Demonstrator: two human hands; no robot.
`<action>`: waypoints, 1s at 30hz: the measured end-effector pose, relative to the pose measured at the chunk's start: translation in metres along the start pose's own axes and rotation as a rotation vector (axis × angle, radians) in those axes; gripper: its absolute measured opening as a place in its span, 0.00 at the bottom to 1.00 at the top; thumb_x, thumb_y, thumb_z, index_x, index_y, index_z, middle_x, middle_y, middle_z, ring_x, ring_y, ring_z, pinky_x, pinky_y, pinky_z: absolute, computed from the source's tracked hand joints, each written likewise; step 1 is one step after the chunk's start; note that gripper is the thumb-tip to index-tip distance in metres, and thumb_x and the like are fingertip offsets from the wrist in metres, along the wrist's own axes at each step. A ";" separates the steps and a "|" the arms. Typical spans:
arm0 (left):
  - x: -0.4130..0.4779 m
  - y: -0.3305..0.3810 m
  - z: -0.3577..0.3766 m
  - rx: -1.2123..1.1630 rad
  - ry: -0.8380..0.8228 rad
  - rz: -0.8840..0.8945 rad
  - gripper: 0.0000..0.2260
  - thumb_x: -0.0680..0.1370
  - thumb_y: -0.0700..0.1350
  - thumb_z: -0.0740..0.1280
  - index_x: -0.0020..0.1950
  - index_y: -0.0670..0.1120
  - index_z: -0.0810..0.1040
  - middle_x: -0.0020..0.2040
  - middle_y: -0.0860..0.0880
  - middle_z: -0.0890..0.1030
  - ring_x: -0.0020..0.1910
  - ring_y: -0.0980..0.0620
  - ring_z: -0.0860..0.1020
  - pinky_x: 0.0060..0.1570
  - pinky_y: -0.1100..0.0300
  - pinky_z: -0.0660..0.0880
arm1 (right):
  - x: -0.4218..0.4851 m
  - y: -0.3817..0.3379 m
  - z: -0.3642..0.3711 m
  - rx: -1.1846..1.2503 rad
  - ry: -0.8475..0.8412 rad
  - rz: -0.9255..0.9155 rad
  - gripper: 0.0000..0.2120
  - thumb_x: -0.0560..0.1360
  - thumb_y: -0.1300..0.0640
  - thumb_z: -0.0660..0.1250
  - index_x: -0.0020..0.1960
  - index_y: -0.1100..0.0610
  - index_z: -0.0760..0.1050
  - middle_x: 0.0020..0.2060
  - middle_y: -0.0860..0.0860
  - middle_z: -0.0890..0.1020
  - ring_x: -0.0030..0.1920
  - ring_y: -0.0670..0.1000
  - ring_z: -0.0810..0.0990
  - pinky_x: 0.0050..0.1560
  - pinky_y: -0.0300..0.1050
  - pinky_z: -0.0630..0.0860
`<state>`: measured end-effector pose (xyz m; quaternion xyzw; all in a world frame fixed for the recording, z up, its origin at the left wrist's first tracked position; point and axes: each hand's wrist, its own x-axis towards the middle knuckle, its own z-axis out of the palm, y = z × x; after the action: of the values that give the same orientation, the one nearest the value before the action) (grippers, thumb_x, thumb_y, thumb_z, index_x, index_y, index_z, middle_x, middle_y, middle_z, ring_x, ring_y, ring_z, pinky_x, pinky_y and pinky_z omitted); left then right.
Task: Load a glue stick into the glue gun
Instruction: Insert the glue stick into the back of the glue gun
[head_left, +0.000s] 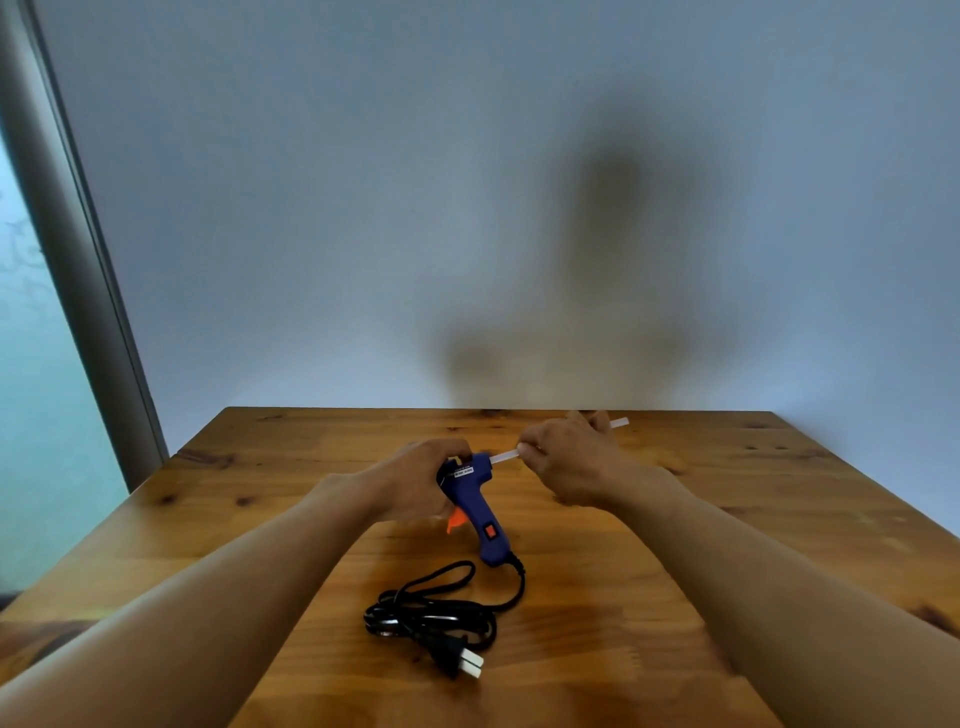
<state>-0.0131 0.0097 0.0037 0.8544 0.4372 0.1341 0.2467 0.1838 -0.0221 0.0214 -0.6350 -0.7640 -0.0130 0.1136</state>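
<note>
A blue glue gun (474, 499) with an orange trigger is held over the middle of the wooden table (727, 519), its handle pointing toward me. My left hand (410, 480) grips its barrel from the left. My right hand (566, 460) pinches a whitish glue stick (505, 457), whose left end meets the rear of the gun's barrel. The stick's other end pokes out past my right fingers at the far right. The gun's nozzle is hidden behind my left hand.
The gun's black power cord (441, 613) lies coiled on the table in front of me, ending in a two-pin plug (465, 662). A plain wall rises right behind the table's far edge. A window frame stands at the left.
</note>
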 end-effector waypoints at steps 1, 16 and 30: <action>0.000 0.000 0.000 -0.005 -0.003 -0.002 0.20 0.66 0.39 0.72 0.56 0.50 0.71 0.43 0.48 0.78 0.39 0.50 0.74 0.41 0.57 0.71 | 0.001 0.001 -0.001 -0.001 -0.004 -0.007 0.12 0.80 0.50 0.53 0.44 0.47 0.73 0.33 0.43 0.70 0.47 0.49 0.67 0.56 0.53 0.59; 0.005 0.003 0.000 -0.032 -0.019 0.037 0.21 0.68 0.36 0.70 0.57 0.49 0.70 0.47 0.44 0.78 0.41 0.50 0.74 0.43 0.58 0.71 | 0.014 0.002 -0.009 0.018 -0.190 -0.050 0.11 0.81 0.51 0.54 0.43 0.46 0.72 0.37 0.44 0.74 0.45 0.48 0.72 0.57 0.53 0.58; 0.003 -0.002 0.001 -0.064 -0.005 0.049 0.21 0.67 0.35 0.70 0.56 0.48 0.70 0.44 0.46 0.77 0.39 0.51 0.73 0.40 0.59 0.70 | 0.012 -0.003 -0.001 -0.067 -0.116 -0.112 0.10 0.80 0.55 0.54 0.42 0.45 0.68 0.37 0.45 0.73 0.48 0.49 0.68 0.55 0.53 0.57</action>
<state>-0.0120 0.0126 0.0020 0.8568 0.4111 0.1517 0.2717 0.1794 -0.0112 0.0252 -0.5942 -0.8029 -0.0080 0.0471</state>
